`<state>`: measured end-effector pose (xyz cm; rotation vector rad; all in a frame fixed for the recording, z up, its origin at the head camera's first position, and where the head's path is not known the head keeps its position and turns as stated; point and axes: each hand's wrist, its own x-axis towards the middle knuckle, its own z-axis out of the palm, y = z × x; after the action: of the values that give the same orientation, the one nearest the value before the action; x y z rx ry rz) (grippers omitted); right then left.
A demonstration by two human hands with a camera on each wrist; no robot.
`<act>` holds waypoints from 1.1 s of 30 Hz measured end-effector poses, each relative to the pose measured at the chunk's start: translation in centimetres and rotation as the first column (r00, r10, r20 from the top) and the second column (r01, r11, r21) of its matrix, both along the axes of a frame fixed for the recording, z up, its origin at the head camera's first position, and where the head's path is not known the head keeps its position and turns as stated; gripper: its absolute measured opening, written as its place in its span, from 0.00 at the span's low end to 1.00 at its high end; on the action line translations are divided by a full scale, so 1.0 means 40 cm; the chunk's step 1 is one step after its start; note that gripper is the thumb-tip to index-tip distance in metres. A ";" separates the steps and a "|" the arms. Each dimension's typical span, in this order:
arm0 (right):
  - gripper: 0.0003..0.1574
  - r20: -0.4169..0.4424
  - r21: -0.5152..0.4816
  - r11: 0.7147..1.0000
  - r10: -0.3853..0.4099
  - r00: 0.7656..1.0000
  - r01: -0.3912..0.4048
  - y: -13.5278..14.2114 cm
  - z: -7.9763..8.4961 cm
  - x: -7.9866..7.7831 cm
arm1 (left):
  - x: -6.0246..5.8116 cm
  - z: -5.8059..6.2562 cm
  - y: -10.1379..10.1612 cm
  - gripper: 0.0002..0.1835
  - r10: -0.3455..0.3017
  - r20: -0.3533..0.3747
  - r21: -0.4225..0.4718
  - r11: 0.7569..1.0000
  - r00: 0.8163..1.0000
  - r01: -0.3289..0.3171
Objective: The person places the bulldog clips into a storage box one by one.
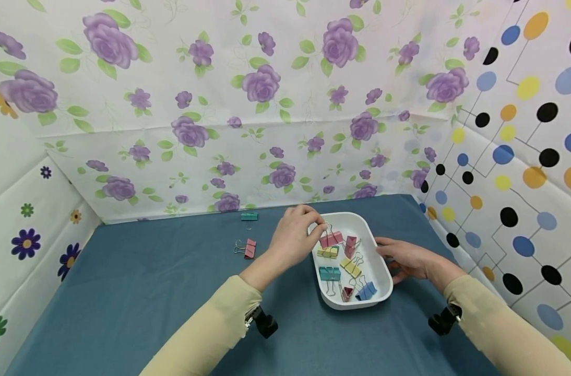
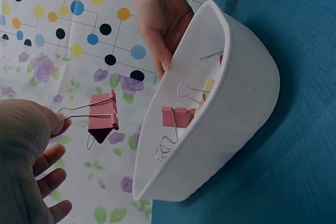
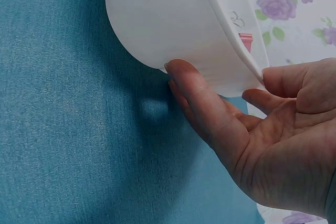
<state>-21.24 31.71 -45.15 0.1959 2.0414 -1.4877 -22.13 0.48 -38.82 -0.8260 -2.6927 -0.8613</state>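
My left hand (image 1: pixel 292 232) pinches a pink binder clip (image 2: pixel 102 115) by its wire handle, thumb against forefinger. In the left wrist view this clip hangs apart from the white tray (image 2: pixel 239 98), its other fingers loosely bent. From the head view it appears over the tray's far left part. My right hand (image 1: pixel 407 259) holds the tray's right side, with the thumb at the rim and fingers against the outer wall (image 3: pixel 157 19). Inside lie another pink clip (image 1: pixel 351 246), yellow clips (image 1: pixel 351 268), a teal clip (image 1: pixel 330 273), a dark red clip (image 1: pixel 346 293) and a blue clip (image 1: pixel 366 291).
Left of the tray, a pink binder clip (image 1: pixel 250 249) and a teal binder clip (image 1: pixel 249 216) lie on the blue cloth-covered table (image 1: pixel 163 292). A flowered sheet (image 1: pixel 219 156) hangs behind, and a dotted sheet (image 1: pixel 515 156) stands along the right.
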 end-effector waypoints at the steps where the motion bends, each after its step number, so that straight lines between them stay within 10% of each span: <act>1: 0.38 0.000 -0.001 1.000 0.001 1.000 -0.001 0.000 0.000 0.000 | 0.001 -0.001 0.002 0.10 0.002 0.000 -0.004 1.000 1.000 -0.002; 33: 0.38 -0.006 -0.005 1.000 0.000 1.000 0.000 -0.002 -0.001 0.000 | 0.003 -0.047 0.038 0.20 0.013 0.127 -0.084 0.996 0.992 -0.002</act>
<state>-21.22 31.63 -45.17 0.1901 2.0419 -1.4954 -22.02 2.00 -40.71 -0.8036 -2.8584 -0.8317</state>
